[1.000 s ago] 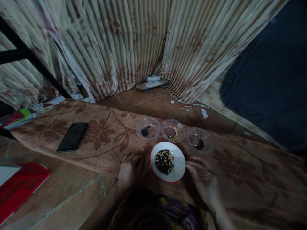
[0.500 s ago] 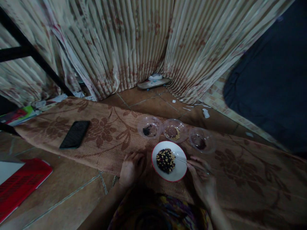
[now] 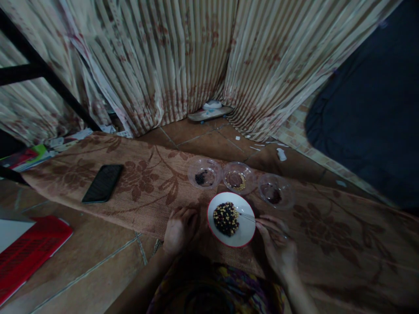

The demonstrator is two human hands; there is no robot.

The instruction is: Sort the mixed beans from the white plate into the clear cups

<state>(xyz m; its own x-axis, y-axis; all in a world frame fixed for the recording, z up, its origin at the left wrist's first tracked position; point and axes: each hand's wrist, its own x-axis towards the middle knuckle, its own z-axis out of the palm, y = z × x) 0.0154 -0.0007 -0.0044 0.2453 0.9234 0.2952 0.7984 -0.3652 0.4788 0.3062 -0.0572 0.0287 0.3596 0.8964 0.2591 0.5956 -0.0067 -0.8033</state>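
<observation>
A white bowl with a red rim (image 3: 246, 233) holds a heap of mixed black and yellow beans (image 3: 225, 219). My right hand (image 3: 276, 240), at the bowl's right edge, is closed on slim metal tweezers (image 3: 249, 217). Their tips reach over the bowl, with a small dark bean at them. My left hand (image 3: 180, 226) rests on the cloth left of the bowl, fingers curled in, with nothing visible in it. Behind the bowl stand three clear plastic cups: one with black beans (image 3: 200, 178), one with yellow beans (image 3: 241, 183), one with dark red beans (image 3: 275, 197).
A brown flowered cloth (image 3: 147, 205) covers the narrow table. A black phone (image 3: 103, 183) lies on its left part. Beyond are striped curtains (image 3: 183, 65), a skateboard (image 3: 209, 114) and scraps on the tiled floor. A red box (image 3: 36, 248) is at the lower left, a dark rounded shape (image 3: 366, 109) at right.
The tweezers' tips now show a small dark bean apart from the heap, at its right side. My left hand and the cups have stayed in place.
</observation>
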